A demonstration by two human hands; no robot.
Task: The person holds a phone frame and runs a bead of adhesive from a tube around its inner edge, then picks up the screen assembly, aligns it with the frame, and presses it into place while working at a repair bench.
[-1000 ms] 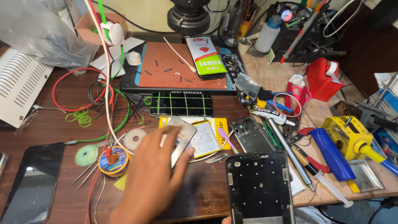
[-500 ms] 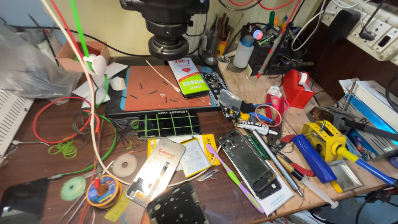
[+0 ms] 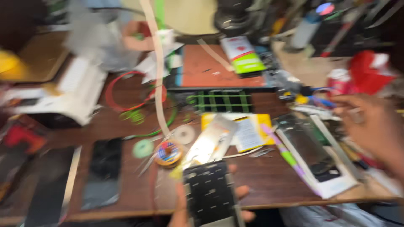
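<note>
The whole view is motion-blurred. My left hand (image 3: 180, 210) sits at the bottom edge and grips a black phone frame (image 3: 210, 195), dotted with pale marks and held upright in front of me. My right hand (image 3: 374, 126) reaches in from the right with its fingers apart, hovering over the cluttered right side of the desk with nothing visible in it. Just left of that hand an opened phone (image 3: 311, 147) lies on a white sheet. A silvery phone back plate (image 3: 210, 141) rests on the desk just above the frame I hold.
A dark phone (image 3: 103, 172) lies face down at left, near a green tape roll (image 3: 143, 148) and a solder spool (image 3: 168, 152). Behind are a yellow booklet (image 3: 248, 130), an orange work mat (image 3: 210, 67), a red container (image 3: 370, 71) and red and green wire loops (image 3: 130, 96).
The view has swung left and blurred. The black frame has risen a little in my left hand. My right hand has come into view at the right.
</note>
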